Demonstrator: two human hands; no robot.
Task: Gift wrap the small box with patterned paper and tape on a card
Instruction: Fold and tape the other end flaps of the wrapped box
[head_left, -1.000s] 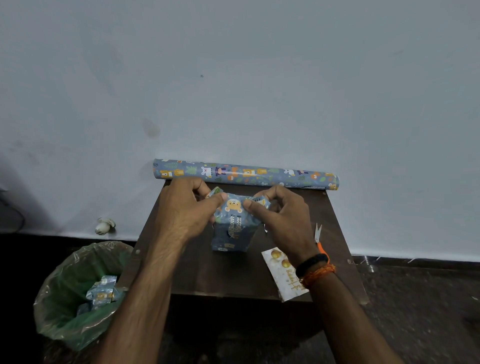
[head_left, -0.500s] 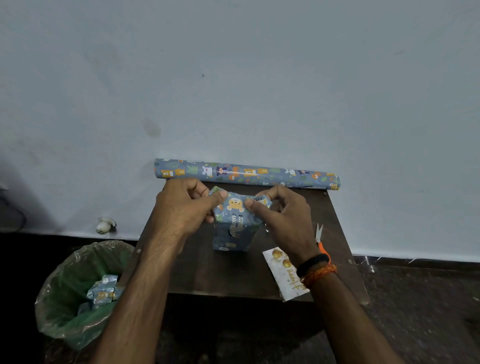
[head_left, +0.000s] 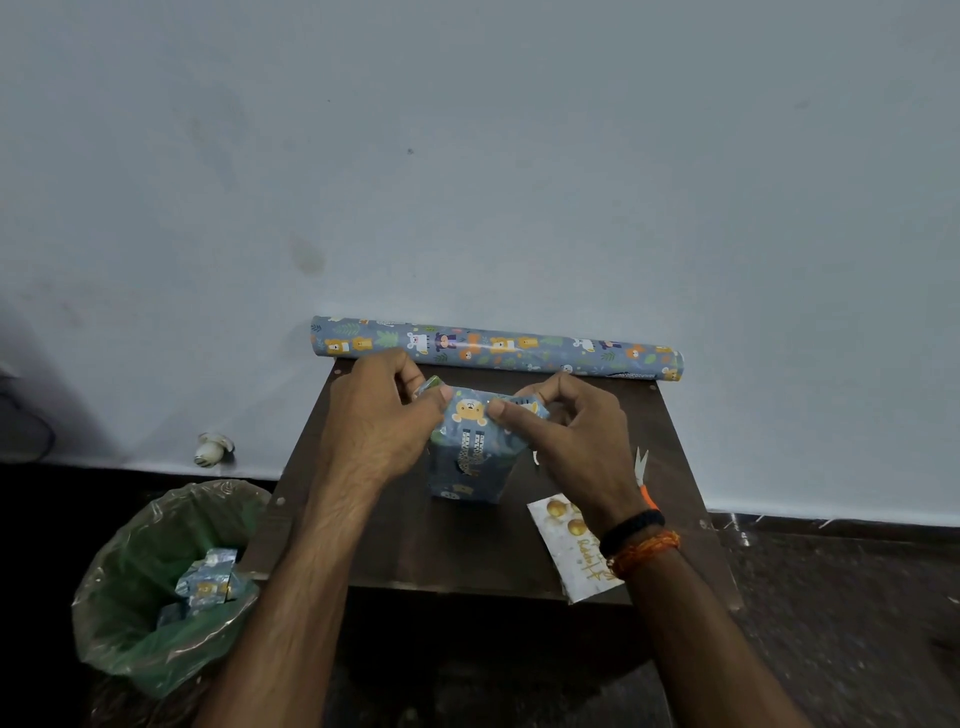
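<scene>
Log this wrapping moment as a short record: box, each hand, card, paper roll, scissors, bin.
box: wrapped box upright on table
left hand: pinches paper at box top
right hand: pinches paper at box top
card: flat, near right wrist
paper roll: at table's far edge, by wall
scissors: right of right hand, partly hidden
bin: holds paper scraps

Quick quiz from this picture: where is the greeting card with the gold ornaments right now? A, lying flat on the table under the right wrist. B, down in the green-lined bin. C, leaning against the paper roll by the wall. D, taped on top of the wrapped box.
A: the card lies flat on the table at its front right edge, partly under the right wrist, while the right hand pinches paper at the box.
</scene>
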